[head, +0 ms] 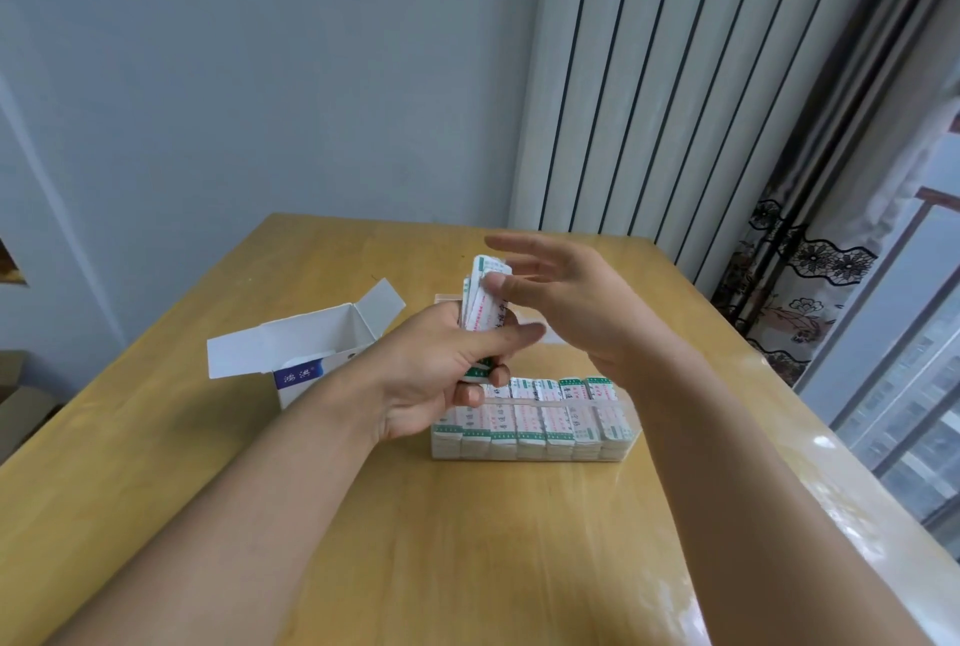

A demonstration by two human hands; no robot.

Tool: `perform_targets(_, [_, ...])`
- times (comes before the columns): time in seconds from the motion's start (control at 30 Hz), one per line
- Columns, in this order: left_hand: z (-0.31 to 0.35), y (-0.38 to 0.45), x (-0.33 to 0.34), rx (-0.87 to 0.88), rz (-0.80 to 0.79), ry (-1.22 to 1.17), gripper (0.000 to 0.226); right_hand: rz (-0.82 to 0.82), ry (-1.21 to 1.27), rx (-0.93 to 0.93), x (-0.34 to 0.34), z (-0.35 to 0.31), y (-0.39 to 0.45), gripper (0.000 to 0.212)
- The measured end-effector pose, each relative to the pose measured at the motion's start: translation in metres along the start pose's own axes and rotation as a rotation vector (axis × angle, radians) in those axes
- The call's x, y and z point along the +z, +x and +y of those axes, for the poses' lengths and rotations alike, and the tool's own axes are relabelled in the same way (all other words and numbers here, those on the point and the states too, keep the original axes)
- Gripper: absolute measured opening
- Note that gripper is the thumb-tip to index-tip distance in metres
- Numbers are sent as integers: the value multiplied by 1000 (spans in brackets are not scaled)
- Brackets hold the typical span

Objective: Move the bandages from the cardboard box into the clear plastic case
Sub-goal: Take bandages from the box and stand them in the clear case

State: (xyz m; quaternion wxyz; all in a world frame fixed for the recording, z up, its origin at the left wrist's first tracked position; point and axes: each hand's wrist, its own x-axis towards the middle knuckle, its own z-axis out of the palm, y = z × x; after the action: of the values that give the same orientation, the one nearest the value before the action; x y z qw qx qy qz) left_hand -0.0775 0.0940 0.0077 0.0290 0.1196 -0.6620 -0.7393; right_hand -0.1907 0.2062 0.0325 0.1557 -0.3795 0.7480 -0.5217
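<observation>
Both bare forearms reach forward from the lower corners, converging toward the middle; the left hand [441, 359] is raised with its back to the camera, thumb stretched out to the right and fingers curled round a small stack of bandages [485, 302] held upright; the right hand [566, 302] hovers just beside it, palm facing left, fingers straight and spread, slightly blurred; its thumb tip touches the upper part of the stack; the wrists stay well apart.
</observation>
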Motion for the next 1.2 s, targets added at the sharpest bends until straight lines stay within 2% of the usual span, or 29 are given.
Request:
perform_targets(0.13, [2,-1,2,-2,7,16,9,-159,-216,-49,-1,-7,-8,34])
perform_targets(0.27, [2,-2,2,-5,3,44,15,-197,-370,-163,3,-15,-16,44])
perform_targets(0.33, [3,-3,1,-6,-12,44,12,-226,-427,-198,2,-21,-20,37])
perform_targets(0.4, [3,-4,1,-12,-27,44,9,-198,-472,-216,3,-24,-21,25])
perform_targets(0.47, [3,-4,1,-16,-12,34,16,-134,-468,-231,5,-24,-20,19])
perform_targets(0.57, [4,-4,-1,-12,9,45,17,-57,-393,-306,9,-24,-19,23])
perform_targets(0.67, [6,-5,-3,11,8,86,14,-37,-350,-355,12,-25,-19,29])
perform_targets(0.77, [7,-5,-4,35,52,95,19,-34,-356,-367,13,-24,-16,25])
perform_targets(0.87, [7,-4,-5,53,82,49,10,26,-370,-325,8,-18,-10,38])
perform_targets(1.03, [7,-3,-10,19,8,-24,38,111,-251,-213,-5,-8,-4,17])
perform_targets(1.2, [10,-1,-15,-74,-57,-295,37,119,-281,-102,-9,1,0,26])
